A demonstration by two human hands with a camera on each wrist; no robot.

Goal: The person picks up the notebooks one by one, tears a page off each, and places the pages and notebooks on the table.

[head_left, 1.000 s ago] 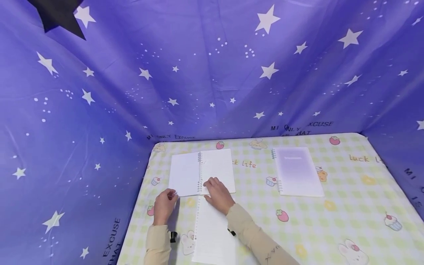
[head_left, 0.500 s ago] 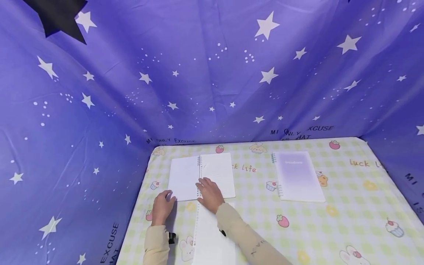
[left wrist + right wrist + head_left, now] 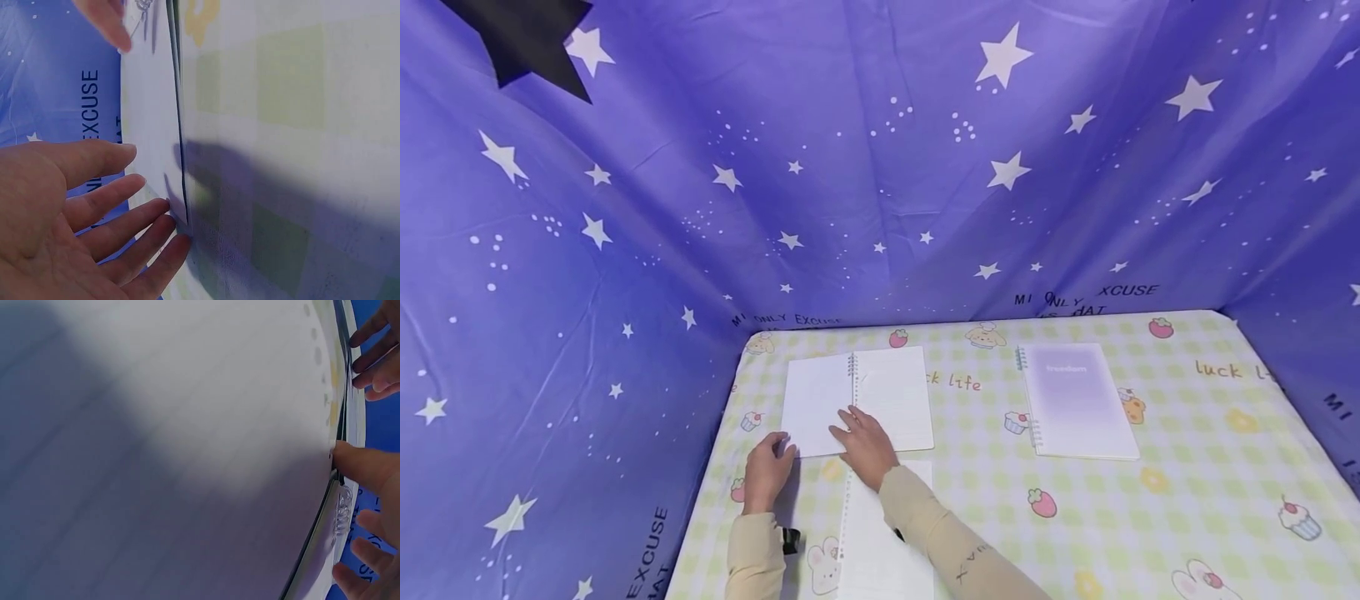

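A spiral notebook [image 3: 895,392] lies spread flat at the table's left, its rings down the middle. My left hand [image 3: 768,472] is at its lower left corner; the left wrist view shows the fingers [image 3: 140,228] loosely extended beside the page corner, holding nothing. Over the lower rings and the left page lies my right hand [image 3: 867,448], fingers spread. In the right wrist view its thumb [image 3: 362,464] is by the notebook's near edge. A loose lined sheet [image 3: 887,533] with punched holes lies below the notebook, partly under the right forearm.
A purple spiral notebook [image 3: 1066,396] marked "freedom" lies closed on the right. The checked tablecloth [image 3: 970,500] covers the table. A blue star-printed curtain [image 3: 880,167] hangs behind and at both sides.
My right hand has shifted left, from the right page across the rings toward the left page. The left hand, which looked pinched at the corner, has loosened its fingers.
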